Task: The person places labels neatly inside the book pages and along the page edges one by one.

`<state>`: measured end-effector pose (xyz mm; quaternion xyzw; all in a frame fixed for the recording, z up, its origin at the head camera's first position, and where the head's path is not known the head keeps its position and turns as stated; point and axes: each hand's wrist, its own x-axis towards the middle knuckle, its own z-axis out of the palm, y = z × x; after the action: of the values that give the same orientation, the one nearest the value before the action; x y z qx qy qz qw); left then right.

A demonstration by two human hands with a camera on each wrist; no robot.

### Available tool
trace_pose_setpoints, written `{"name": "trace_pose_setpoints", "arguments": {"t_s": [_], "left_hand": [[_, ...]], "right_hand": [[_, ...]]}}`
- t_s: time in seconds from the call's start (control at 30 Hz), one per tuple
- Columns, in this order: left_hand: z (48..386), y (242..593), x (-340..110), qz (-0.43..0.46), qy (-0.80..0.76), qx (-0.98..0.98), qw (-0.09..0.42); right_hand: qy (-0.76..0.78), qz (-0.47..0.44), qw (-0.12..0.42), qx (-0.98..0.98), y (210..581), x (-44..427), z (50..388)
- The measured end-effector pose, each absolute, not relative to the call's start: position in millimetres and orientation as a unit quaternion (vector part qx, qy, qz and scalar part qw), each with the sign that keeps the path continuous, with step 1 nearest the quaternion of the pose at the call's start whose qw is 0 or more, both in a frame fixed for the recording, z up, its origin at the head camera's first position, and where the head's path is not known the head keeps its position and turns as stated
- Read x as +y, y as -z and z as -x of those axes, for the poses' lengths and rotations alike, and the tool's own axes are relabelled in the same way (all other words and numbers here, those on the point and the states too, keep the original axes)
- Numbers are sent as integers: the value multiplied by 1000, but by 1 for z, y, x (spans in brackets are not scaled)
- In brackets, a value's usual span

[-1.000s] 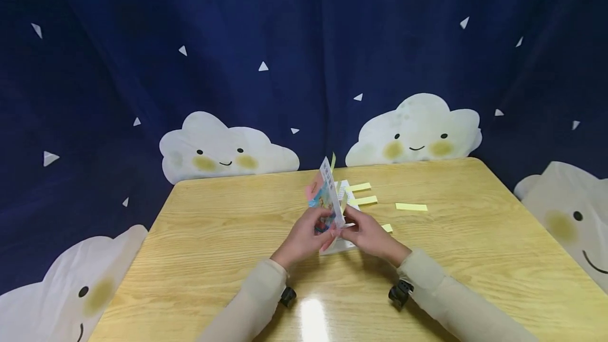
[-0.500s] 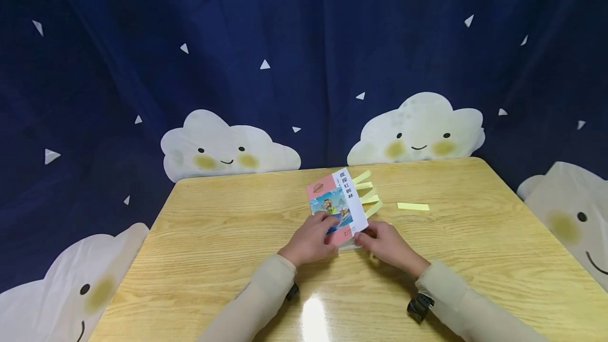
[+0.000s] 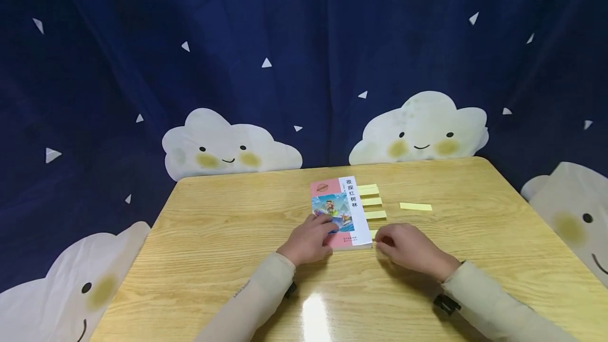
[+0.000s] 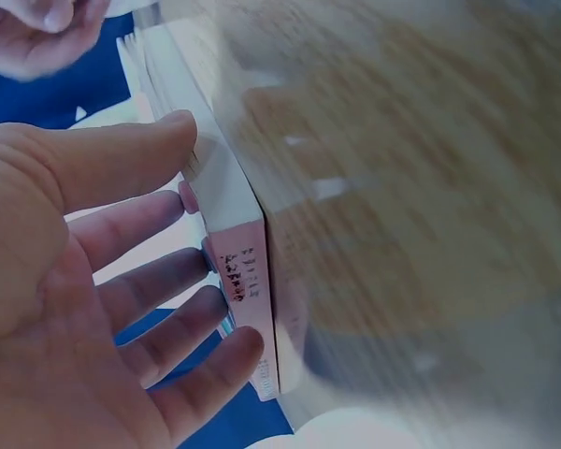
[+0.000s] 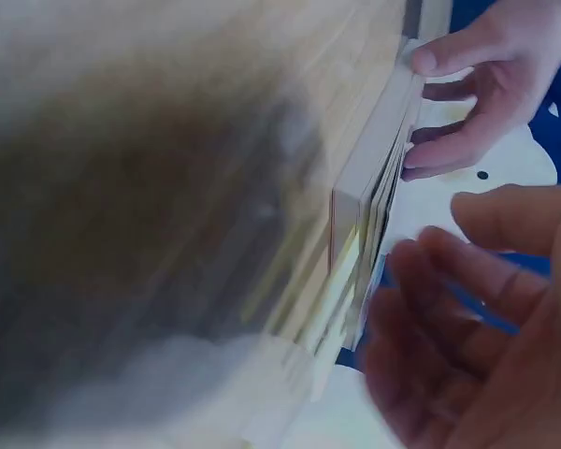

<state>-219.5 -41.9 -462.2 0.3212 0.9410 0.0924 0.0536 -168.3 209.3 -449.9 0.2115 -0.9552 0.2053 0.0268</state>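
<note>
A closed paperback book (image 3: 358, 220) with a pink and white cover lies flat on the wooden table. Several yellow sticky tabs (image 3: 372, 201) stick out from its right side. My left hand (image 3: 306, 240) rests on the lower left of the cover, fingers fairly straight. In the left wrist view its thumb lies by the bottom page edge, and the pink spine (image 4: 248, 271) faces the camera. Just off the book's lower right corner is my right hand (image 3: 410, 247), fingers loosely bent and nothing visible held. The right wrist view shows it apart from the page edges (image 5: 369, 168).
A loose yellow strip (image 3: 415, 207) lies on the table (image 3: 228, 215) right of the book. Beyond the table's far edge hangs a dark blue curtain (image 3: 228, 30) with clouds and white triangles. A small black device (image 3: 446, 304) is worn at the right wrist.
The book, held partly open with its cover raised, has been closed and lowered flat. My right hand has let go and moved right; my left hand has stayed on the cover.
</note>
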Motion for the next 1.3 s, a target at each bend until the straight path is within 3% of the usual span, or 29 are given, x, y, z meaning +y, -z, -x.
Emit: {"name": "trace_pose_setpoints", "arguments": {"t_s": [0.1, 0.2, 0.5, 0.73, 1.3], "left_hand": [[220, 460, -44, -325, -82, 941, 52], [220, 459, -45, -334, -74, 938, 56], [229, 460, -45, -324, -79, 939, 89], [233, 460, -48, -290, -64, 947, 125], [240, 468, -57, -309, -107, 934, 144]], "right_hand": [[-152, -262, 88, -949, 449, 201, 177], [-112, -298, 112, -941, 450, 194, 187], [-63, -298, 61, -950, 464, 193, 207], [-81, -272, 26, -958, 468, 193, 204], [-88, -283, 59, -953, 473, 193, 203]]}}
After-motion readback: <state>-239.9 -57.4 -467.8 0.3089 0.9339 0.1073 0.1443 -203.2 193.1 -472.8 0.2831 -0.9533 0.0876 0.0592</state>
